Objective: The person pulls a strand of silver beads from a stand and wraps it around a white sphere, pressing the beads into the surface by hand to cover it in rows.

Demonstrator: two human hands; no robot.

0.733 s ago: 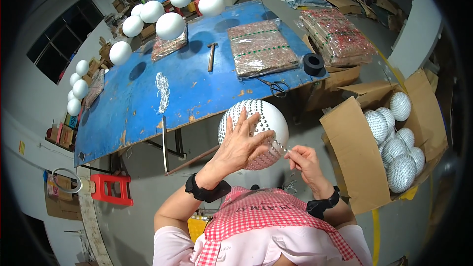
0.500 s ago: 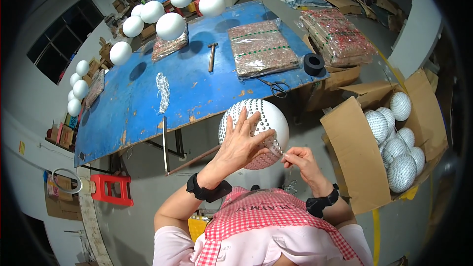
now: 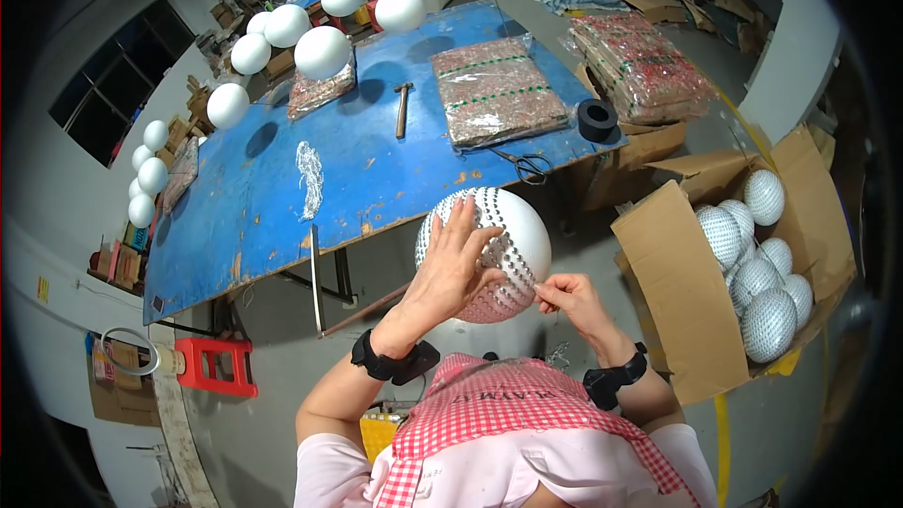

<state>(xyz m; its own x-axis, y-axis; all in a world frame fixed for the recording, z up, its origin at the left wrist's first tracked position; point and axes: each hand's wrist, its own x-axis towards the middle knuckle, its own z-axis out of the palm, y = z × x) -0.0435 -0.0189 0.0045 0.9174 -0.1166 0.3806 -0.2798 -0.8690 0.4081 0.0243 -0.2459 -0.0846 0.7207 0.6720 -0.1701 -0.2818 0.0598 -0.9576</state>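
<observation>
A white foam ball (image 3: pixel 513 230), partly covered with rows of small silver studs, sits in front of my chest. My left hand (image 3: pixel 450 268) lies flat over its left side with fingers spread, holding it steady. My right hand (image 3: pixel 562 296) pinches a thin strand of the silver trim against the ball's lower right edge, thumb and forefinger together. The ball's upper right part is bare white; its underside looks pinkish.
A blue table (image 3: pixel 282 198) stands ahead with a hammer (image 3: pixel 402 108), scissors (image 3: pixel 529 165), a black tape roll (image 3: pixel 597 119) and wrapped trim packs (image 3: pixel 494 89). Plain white balls (image 3: pixel 322 52) stand along its far side. An open cardboard box (image 3: pixel 677 292) at right holds several finished balls.
The ball has shifted slightly under my left hand; my right hand stays pinched at its lower right edge. Little else differs.
</observation>
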